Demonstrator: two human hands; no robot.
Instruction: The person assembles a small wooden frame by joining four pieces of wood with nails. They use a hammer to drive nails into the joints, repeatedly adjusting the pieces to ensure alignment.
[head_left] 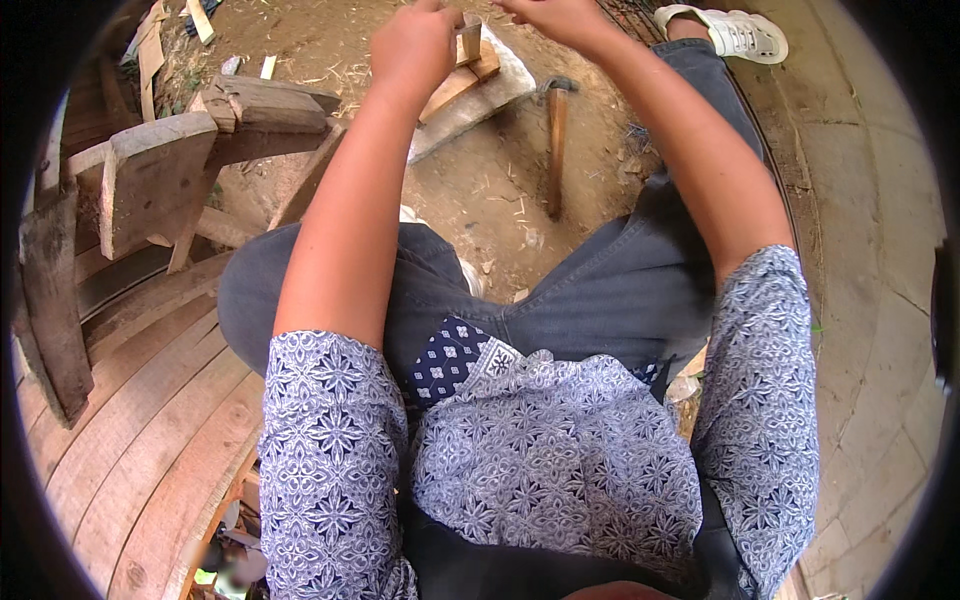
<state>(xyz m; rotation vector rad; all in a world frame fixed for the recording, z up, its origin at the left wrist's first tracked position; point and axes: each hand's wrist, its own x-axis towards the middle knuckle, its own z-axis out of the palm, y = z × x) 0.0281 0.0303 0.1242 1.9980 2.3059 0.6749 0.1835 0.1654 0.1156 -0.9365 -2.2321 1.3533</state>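
At the top edge, my left hand [415,45] is curled closed against a small upright piece of wood [468,43], which it appears to grip. Below that piece, a wooden block [450,92] lies on a pale, flat slab [515,80] on the ground. My right hand [560,22] is up to the right of the left one, its fingers drawn together and partly cut off by the picture's edge. Whatever those fingers hold does not show. A hammer [557,150] with a wooden handle rests just right of the slab, touched by neither hand.
Rough wooden pieces [160,170] are stacked on my left, above a plank surface [150,440]. Dirt ground [480,200] with wood shavings lies between my legs. A cracked concrete strip [860,250] runs along the right. My foot in a white shoe [745,35] is at the upper right.
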